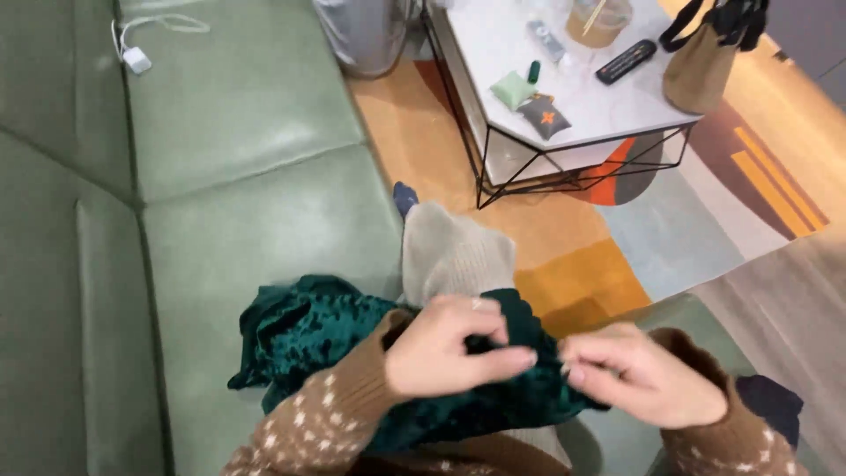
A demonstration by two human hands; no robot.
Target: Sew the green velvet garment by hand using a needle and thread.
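Velvet in dark green is bunching across your lap while both of your hands are working at its edge.

Your left hand (438, 353) is curling nearly closed, fingers and thumb pinching a fold of the green velvet garment (352, 339), and your right hand (643, 375) is meeting it from the other side with its fingertips also pinched onto the same edge; you are holding the cloth close between both hands, probably so the edge stays taut and easy to see. The garment is lying over your knee and spilling left onto the green leather sofa (220, 176), which is bearing its weight. Beyond your beige-trousered leg (454, 256), a white-topped coffee table (573, 106) is standing well apart on the patterned rug (670, 229), carrying a brown bag (701, 70) and a remote control (626, 62).
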